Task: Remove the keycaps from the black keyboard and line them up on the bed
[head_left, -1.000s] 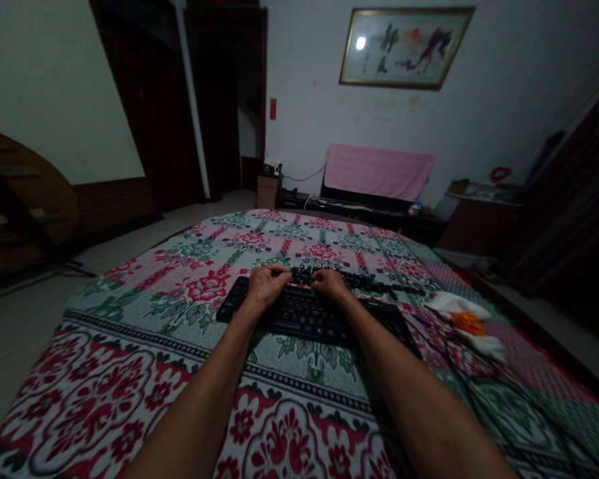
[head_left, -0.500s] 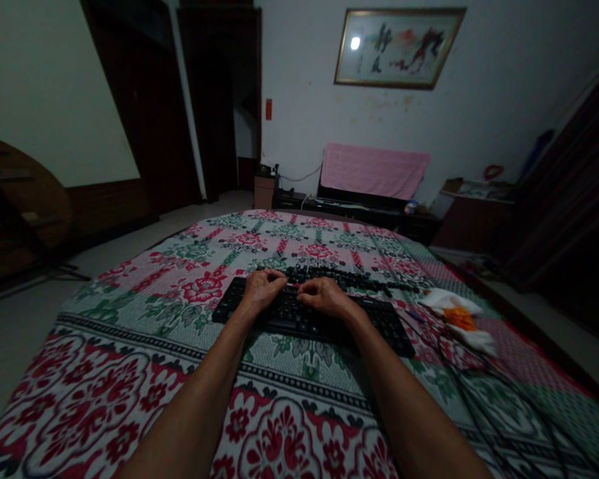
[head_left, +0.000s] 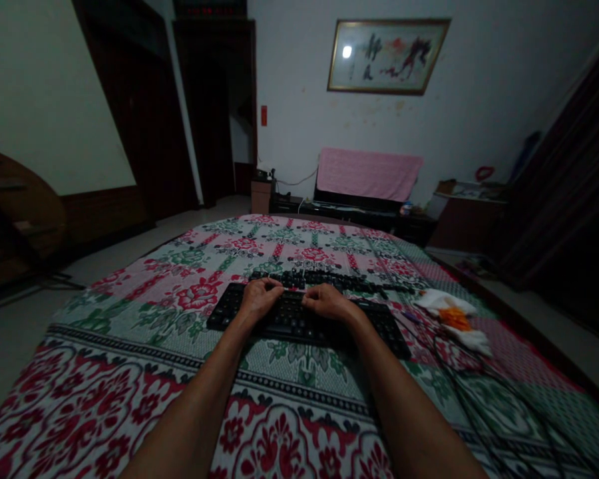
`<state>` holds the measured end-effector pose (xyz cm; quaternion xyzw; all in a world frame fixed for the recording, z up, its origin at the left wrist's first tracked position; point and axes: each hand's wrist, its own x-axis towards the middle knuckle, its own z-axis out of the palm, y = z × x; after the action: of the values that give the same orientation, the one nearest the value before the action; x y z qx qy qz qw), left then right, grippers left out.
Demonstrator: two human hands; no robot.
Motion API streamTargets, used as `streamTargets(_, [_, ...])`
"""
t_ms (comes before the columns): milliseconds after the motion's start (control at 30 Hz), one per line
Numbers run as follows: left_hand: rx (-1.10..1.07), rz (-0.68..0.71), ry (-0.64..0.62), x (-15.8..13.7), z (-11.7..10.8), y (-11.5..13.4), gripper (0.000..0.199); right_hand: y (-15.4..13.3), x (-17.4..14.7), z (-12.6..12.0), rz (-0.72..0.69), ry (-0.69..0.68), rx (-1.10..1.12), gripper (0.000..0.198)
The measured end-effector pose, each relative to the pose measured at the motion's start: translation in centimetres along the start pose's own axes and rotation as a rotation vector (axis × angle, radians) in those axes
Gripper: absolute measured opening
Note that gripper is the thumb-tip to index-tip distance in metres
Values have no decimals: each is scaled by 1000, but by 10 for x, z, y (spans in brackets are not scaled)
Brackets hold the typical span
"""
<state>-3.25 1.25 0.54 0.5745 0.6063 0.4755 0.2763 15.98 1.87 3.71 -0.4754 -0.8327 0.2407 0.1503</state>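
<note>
A black computer keyboard [head_left: 294, 319] lies slightly aslant on the patterned cloth [head_left: 190, 359]. Over its back left part rests my left hand [head_left: 261, 297], thumb and forefinger brought together. My right hand [head_left: 328, 301] is above the back middle, its fingers curled into a pinch. A narrow gap separates the two hands, with a thin pale line between them. Whatever the fingertips hold is too small and dark to make out. Just behind the keyboard stretches a row of loose black keycaps [head_left: 347, 281], partly hidden by my hands.
To the right lie a white and orange cloth or wrapper [head_left: 452, 316] and several dark cables [head_left: 454, 379]. Beyond the far table edge stands a low cabinet with a pink towel [head_left: 369, 174] over a screen. A round wooden tabletop [head_left: 20, 213] leans at the left.
My view has tilted up a little. My hands are slightly farther apart, the right one shifted a bit to the right. Both stay pinched above the keyboard.
</note>
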Motion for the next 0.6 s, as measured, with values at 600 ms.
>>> streamTargets(600, [66,74,42,-7,6,2,24,8,1,0,-17,-51,-25,20])
